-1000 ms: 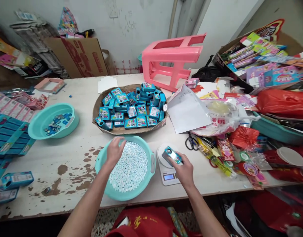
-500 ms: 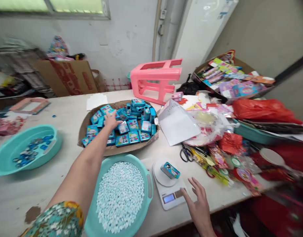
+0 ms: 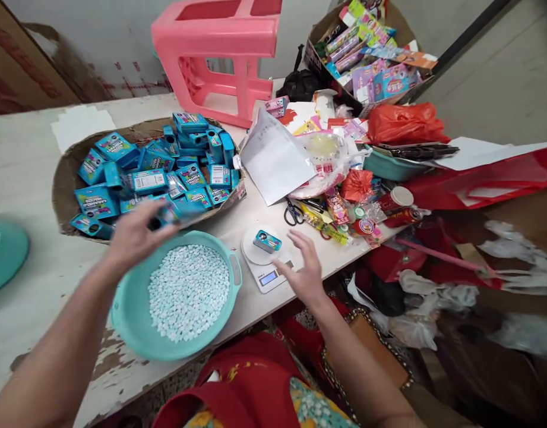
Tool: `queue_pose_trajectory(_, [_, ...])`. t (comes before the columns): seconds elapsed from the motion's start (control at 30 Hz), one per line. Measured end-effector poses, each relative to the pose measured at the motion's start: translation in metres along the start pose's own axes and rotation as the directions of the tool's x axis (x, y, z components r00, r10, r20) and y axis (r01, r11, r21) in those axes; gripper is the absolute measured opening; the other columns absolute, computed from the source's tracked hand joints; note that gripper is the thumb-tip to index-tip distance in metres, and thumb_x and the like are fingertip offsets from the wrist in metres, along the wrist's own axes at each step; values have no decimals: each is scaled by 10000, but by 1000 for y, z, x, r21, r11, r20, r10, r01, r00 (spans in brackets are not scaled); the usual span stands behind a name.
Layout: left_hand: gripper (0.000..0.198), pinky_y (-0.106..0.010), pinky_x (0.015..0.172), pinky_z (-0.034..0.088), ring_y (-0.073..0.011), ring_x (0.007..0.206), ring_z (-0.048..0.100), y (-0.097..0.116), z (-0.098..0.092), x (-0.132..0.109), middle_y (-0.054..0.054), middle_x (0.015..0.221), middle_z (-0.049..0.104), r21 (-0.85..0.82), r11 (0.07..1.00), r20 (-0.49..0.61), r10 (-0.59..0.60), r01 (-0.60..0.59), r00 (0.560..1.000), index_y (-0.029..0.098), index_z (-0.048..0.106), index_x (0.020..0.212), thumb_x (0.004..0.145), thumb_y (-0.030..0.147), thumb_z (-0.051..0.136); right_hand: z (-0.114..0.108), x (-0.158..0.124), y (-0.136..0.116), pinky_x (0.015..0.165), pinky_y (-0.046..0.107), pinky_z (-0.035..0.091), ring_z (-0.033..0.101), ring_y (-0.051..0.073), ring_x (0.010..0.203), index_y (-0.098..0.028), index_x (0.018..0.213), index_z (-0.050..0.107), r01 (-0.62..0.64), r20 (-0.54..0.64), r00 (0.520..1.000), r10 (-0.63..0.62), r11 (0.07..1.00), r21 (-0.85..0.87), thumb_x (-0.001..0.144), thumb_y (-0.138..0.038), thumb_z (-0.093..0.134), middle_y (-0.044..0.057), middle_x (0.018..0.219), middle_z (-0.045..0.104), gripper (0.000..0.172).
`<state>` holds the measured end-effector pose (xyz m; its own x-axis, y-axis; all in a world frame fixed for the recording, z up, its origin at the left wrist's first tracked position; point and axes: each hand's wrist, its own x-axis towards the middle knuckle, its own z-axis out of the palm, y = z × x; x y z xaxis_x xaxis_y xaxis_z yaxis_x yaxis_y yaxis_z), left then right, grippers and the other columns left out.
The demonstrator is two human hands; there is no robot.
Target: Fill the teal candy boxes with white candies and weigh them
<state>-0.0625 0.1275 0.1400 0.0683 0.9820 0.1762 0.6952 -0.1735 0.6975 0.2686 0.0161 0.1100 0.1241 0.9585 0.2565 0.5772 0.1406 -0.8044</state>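
My left hand (image 3: 133,235) hovers over the far rim of a teal basin (image 3: 130,324) filled with small white candies (image 3: 188,291). Its fingers are closed on a small blue box (image 3: 173,213), blurred by motion. Behind it lies a cardboard tray (image 3: 66,178) piled with several blue boxes (image 3: 152,163). My right hand (image 3: 302,267) is open, fingers spread, just right of a white kitchen scale (image 3: 264,264). A blue tin (image 3: 266,241) lies on the scale's round plate.
A pink plastic stool (image 3: 215,53) lies on its side at the back. Scissors (image 3: 293,212), a white paper sheet (image 3: 273,157), wrapped sweets and red bags (image 3: 404,122) crowd the right end. A carton of colourful packs (image 3: 371,59) stands beyond. Another teal basin (image 3: 3,249) sits far left.
My left hand has come back from the tray of blue boxes with one box in it. My right hand has stayed open beside the scale. The view swung to the right and down.
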Motion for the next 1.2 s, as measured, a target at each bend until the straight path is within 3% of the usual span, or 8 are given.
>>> queue_pose_trajectory(0.13, [438, -367, 802, 511, -256, 871, 629, 45, 24, -87, -45, 973, 679, -319, 939, 427, 22, 127, 904, 291, 678, 1026, 600, 357, 753, 38, -9, -46, 930, 384, 468, 581, 242, 1060, -252, 1267, 506, -45, 442, 894, -76, 966, 256, 632, -397, 794, 58, 1136, 618, 712])
queue_pose_trajectory(0.23, [426, -371, 766, 509, -248, 886, 625, 10, 52, -110, -78, 1049, 654, -328, 900, 288, -193, 286, 938, 266, 613, 1150, 746, 400, 613, 59, -48, -46, 771, 313, 502, 617, 188, 841, -229, 1098, 591, -369, 590, 797, 129, 877, 307, 656, -402, 771, 4, 924, 653, 507])
queue_pose_trajectory(0.37, [376, -497, 981, 358, -321, 1156, 474, -58, 113, -107, -135, 1164, 584, 89, 940, 0, -331, 329, 944, 188, 634, 1063, 807, 443, 530, 75, -98, -26, 696, 258, 472, 576, 140, 730, -207, 971, 609, -621, 746, 639, 189, 699, 355, 606, -389, 806, -36, 813, 621, 453])
queue_pose_trajectory(0.57, [361, -450, 888, 391, -293, 1054, 482, -47, 181, -124, -119, 1158, 533, 283, 924, 127, -303, 258, 945, 219, 589, 1097, 881, 439, 400, 99, -121, -12, 672, 239, 441, 526, 112, 670, -186, 881, 609, -678, 777, 599, 191, 637, 366, 599, -414, 800, -52, 743, 596, 410])
queue_pose_trajectory(0.8, [243, -355, 752, 414, -260, 922, 512, -51, 140, -182, -96, 986, 566, 325, 938, 468, -53, -116, 882, 234, 625, 920, 847, 403, 466, 102, -119, -15, 685, 254, 457, 537, 121, 679, -181, 875, 607, -648, 730, 652, 204, 650, 397, 628, -423, 774, -40, 742, 611, 384])
queue_pose_trajectory(1.0, [166, -309, 679, 423, -216, 786, 576, -69, 109, -190, -47, 821, 612, 145, 916, 242, -400, 374, 884, 227, 613, 809, 777, 377, 552, 92, -99, -34, 689, 285, 491, 575, 153, 716, -206, 965, 566, -558, 607, 747, 271, 753, 350, 652, -420, 749, -23, 788, 621, 420])
queue_pose_trajectory(1.1, [232, -255, 545, 407, -162, 612, 559, -53, 88, -177, -4, 679, 573, -359, 701, 175, -598, 616, 782, 203, 572, 743, 724, 431, 606, 98, -86, -44, 767, 327, 489, 595, 196, 834, -206, 991, 585, -359, 503, 843, 190, 895, 265, 691, -417, 723, 24, 898, 636, 392])
queue_pose_trajectory(1.2, [268, -210, 416, 328, -103, 465, 489, -24, 64, -163, 18, 663, 550, -787, 371, 170, -637, 492, 752, 194, 534, 769, 712, 439, 626, 114, -77, -53, 824, 352, 463, 586, 227, 928, -205, 982, 605, -117, 460, 887, 34, 981, 154, 725, -364, 698, 55, 961, 619, 316])
